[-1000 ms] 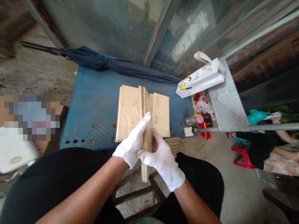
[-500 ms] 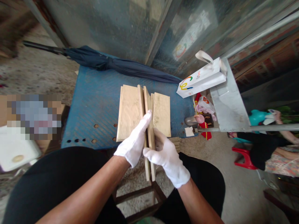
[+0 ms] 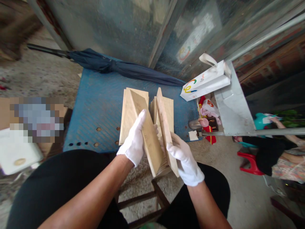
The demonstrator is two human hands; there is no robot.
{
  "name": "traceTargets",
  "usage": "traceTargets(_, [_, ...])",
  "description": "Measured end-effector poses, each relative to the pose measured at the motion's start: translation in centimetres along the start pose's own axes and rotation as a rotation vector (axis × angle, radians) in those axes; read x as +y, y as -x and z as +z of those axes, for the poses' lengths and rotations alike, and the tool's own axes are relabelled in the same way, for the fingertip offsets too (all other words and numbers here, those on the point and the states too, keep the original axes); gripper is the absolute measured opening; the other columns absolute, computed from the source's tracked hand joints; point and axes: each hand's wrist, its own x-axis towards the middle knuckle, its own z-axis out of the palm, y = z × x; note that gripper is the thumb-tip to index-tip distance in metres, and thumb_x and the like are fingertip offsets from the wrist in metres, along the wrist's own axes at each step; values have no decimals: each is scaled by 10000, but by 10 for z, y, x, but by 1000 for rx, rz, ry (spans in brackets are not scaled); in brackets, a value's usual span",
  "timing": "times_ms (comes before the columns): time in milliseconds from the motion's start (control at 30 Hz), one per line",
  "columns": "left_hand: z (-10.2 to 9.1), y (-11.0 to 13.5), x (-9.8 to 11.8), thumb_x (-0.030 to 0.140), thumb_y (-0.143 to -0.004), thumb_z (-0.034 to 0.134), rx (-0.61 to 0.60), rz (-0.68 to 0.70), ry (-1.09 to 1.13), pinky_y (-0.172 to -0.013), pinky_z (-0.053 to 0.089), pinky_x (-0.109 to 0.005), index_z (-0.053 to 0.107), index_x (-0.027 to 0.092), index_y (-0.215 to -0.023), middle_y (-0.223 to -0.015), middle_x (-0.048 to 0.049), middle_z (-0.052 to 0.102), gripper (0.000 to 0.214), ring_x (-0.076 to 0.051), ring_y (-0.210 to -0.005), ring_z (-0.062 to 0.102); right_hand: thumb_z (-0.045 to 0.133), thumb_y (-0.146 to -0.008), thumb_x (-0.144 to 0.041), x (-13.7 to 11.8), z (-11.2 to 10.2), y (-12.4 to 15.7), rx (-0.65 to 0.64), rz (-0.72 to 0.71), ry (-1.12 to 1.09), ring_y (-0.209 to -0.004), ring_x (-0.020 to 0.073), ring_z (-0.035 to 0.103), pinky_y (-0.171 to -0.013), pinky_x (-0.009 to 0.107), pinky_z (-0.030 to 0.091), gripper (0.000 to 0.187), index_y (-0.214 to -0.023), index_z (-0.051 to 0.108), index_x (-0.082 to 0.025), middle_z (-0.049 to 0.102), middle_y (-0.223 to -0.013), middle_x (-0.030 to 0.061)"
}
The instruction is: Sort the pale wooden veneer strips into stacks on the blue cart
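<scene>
Through the head camera I see the left gloved hand pinching one wooden board, and the right gloved hand gripping another wooden board. Both boards are on edge, apart from each other, over the near side of the blue table. Behind them are a left stack and a right stack of boards; a folded umbrella lies along the far edge.

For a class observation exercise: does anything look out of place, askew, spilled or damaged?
The umbrella along the back of the blue table looks odd: it seems unrelated to the wooden boards, its handle jutting past the left end. No spill stands out.
</scene>
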Motion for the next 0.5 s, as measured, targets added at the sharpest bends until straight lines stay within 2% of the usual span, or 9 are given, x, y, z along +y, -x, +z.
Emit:
traceTargets(67, [-2, -3, 1, 683, -733, 650, 47, -39, 8, -758, 618, -416, 662, 253, -1008, -794, -52, 728, 511, -305, -924, 727, 802, -711, -426, 1, -6, -5, 66, -25, 46, -1211, 298, 609, -1113, 506, 403, 558, -1212, 643, -240, 687, -1252, 63])
traceTargets(167, [-2, -3, 4, 667, -754, 641, 94, -36, 19, -768, 605, -395, 623, 294, -1096, -800, -34, 720, 506, -292, -954, 717, 815, -699, -416, 7, -18, -20, 199, -75, 138, -1156, 272, 642, -1074, 448, 455, 621, -1250, 616, -212, 702, -1217, 66])
traceTargets(267, [-1, -2, 4, 692, -742, 634, 41, -74, 20, -805, 589, -409, 615, 281, -1145, -822, -46, 717, 577, -302, -968, 709, 832, -659, -437, 17, -30, -42, 365, -71, 276, -1136, 259, 652, -1048, 403, 478, 711, -1274, 590, -173, 691, -1234, 93])
traceTargets(367, [0, -1, 2, 724, -723, 627, 3, -109, -3, -875, 564, -429, 623, 254, -1178, -847, -61, 713, 655, -309, -992, 697, 840, -594, -491, 28, -40, -66, 526, -28, 448, -1146, 277, 644, -1024, 410, 493, 834, -1300, 566, -141, 677, -1247, 126])
traceTargets(500, [2, -1, 1, 694, -741, 628, 12, -117, 10, -921, 550, -424, 614, 243, -1215, -891, -59, 725, 655, -302, -1026, 690, 816, -566, -565, 34, -36, -84, 581, -6, 697, -1171, 305, 621, -1020, 426, 481, 963, -1360, 517, -108, 650, -1268, 169])
